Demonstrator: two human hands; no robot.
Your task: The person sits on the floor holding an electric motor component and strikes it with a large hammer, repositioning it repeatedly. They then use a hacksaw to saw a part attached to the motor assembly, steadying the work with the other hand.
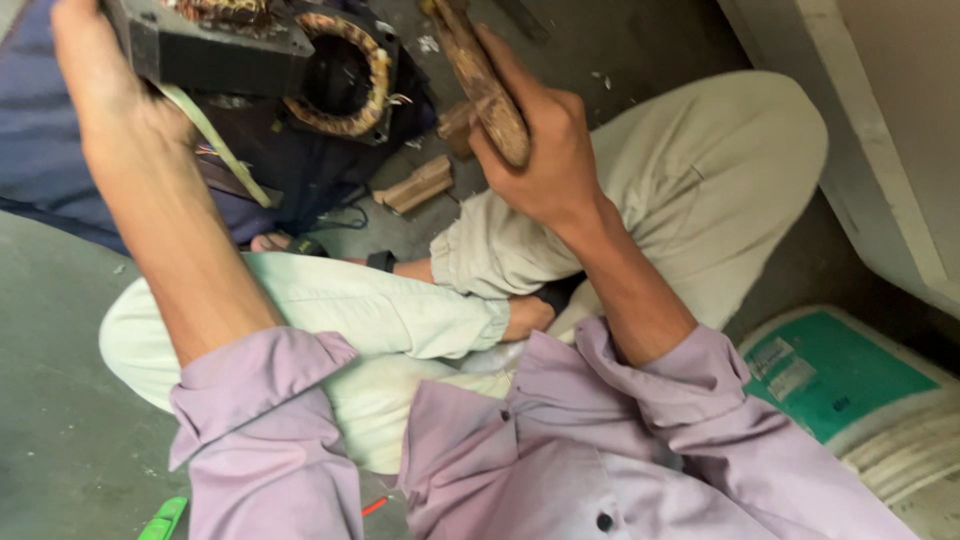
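Two hands work here: the left hand (100, 95) grips the black motor block (215, 45) to keep it steady, while right hand (535, 150) fingers clench a wooden stick (485, 80) above it.

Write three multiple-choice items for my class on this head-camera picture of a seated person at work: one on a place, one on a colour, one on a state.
1. Where does the green-and-white sack lie?
A. lower right, beside the person
B. on the person's lap
C. upper left corner

2. What colour are the shirt sleeves?
A. bright red
B. pale purple
C. black

3. How is the right hand?
A. flat on the floor
B. open and empty
C. closed around a worn wooden handle

Key: 1 A, the sack sits on the floor at the lower right. 2 B, the sleeves are pale purple. 3 C, the right hand grips the wooden handle with fingers wrapped round it, while the left hand holds the dark metal motor part with its copper winding.
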